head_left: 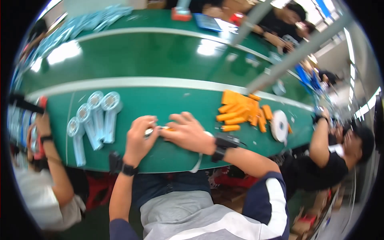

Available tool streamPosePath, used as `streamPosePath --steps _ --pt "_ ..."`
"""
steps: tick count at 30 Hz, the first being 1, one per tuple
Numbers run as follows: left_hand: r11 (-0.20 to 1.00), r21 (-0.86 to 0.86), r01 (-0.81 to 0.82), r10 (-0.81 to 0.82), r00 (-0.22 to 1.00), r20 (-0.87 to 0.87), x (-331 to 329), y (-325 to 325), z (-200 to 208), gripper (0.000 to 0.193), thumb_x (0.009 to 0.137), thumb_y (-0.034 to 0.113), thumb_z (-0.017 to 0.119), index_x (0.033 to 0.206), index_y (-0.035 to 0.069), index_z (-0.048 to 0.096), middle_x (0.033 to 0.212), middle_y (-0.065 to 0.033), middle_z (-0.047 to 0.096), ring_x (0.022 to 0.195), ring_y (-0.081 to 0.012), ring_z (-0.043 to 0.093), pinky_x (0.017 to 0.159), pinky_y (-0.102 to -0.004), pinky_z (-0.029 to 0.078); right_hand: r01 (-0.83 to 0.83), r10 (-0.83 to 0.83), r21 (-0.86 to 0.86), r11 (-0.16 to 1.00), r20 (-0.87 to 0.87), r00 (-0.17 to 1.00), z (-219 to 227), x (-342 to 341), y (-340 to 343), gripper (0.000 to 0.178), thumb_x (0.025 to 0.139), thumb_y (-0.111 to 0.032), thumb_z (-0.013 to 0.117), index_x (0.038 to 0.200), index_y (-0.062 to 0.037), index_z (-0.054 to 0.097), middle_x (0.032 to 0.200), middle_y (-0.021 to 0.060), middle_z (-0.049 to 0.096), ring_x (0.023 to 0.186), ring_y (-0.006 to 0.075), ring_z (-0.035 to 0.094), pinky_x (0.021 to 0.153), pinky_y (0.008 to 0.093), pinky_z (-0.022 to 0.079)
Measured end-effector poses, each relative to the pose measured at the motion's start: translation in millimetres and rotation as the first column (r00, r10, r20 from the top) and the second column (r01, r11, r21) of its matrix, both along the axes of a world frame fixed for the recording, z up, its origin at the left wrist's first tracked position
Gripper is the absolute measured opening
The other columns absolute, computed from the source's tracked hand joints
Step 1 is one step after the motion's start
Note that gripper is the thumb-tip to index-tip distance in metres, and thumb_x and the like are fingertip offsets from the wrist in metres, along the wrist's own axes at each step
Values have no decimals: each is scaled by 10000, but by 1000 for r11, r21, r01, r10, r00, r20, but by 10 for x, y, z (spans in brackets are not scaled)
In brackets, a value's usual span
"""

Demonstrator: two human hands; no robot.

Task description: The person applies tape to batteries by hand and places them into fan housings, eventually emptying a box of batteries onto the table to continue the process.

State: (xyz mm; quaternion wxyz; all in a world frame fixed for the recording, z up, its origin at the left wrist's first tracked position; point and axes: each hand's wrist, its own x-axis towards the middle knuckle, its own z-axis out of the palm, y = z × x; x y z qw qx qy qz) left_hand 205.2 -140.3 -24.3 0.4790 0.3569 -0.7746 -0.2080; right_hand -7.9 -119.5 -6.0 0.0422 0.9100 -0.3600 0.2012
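Observation:
Over the green bench point(128, 160), my two hands meet near its front edge. My left hand point(140, 138) is closed, with thumb and fingers pinching a small shiny part point(149, 131) whose kind is too blurred to tell. My right hand point(190, 134) is closed with its fingertips on a small orange piece point(168, 129), mostly covered by the fingers. It resembles the orange cylinders point(236, 120) piled to its right. Left of my hands lie several light blue handheld fan bodies point(111, 106), round heads pointing away from me.
A white roll point(279, 125) stands beside the orange pile. A white strip point(196, 165) hangs at the bench edge below my right wrist. Light blue pieces point(92, 22) cover the far left bench. A grey post point(300, 54) slants across the right. Co-workers sit on both sides.

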Motion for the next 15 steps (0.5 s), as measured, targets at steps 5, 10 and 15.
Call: streamPosePath --steps 5,10,15 --pt "997 68 21 -19 999 -32 1 23 -64 142 848 -59 693 886 -15 563 1040 -133 658 870 -188 667 709 -281 545 41 -30 -129 991 83 996 29 64 24 148 842 -231 678 952 -152 617 943 46 572 978 216 574 815 365 431" --pt "997 82 -9 12 999 -40 -49 80 -31 152 858 -56 684 867 -11 539 1022 -116 642 788 -142 615 653 -242 498 74 -67 -95 993 81 995 -82 83 137 139 850 -177 647 950 -88 606 918 61 547 895 208 560 768 339 463" --pt "988 152 23 -17 999 -41 -64 65 -10 173 830 -57 701 860 1 541 1007 -117 647 806 -185 626 668 -284 514 -83 98 -106 991 143 985 -73 -44 88 135 855 -121 639 943 -31 591 910 78 542 857 223 555 759 329 499"
